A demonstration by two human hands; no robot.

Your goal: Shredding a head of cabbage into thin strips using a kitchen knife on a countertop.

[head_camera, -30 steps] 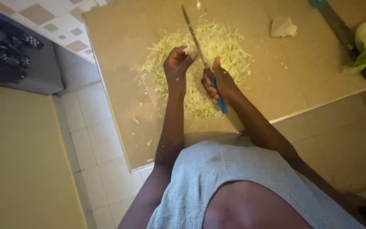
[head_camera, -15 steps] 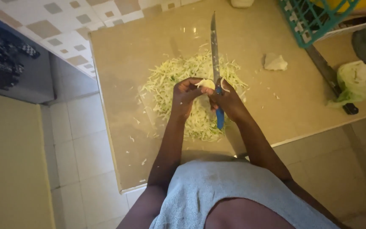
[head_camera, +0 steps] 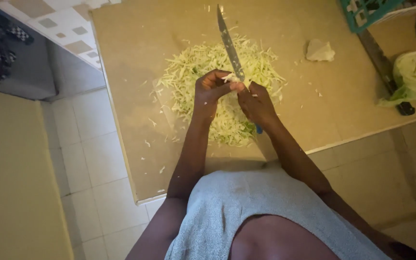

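Over the shredded cabbage pile (head_camera: 222, 91) in the middle of the tan countertop (head_camera: 136, 43), the right hand (head_camera: 257, 103) is closed around a long knife (head_camera: 230, 45) pointing toward the far edge, while the left hand (head_camera: 210, 89), fingers curled, pinches a small cabbage piece (head_camera: 234, 78) against the blade.

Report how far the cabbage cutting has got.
Done: a wide pile of shreds covers the counter. In hand: the left hand pinches a small cabbage bit against the knife held by the right hand. Left: a loose chunk and leafy cabbage at the counter's right edge look uncut.
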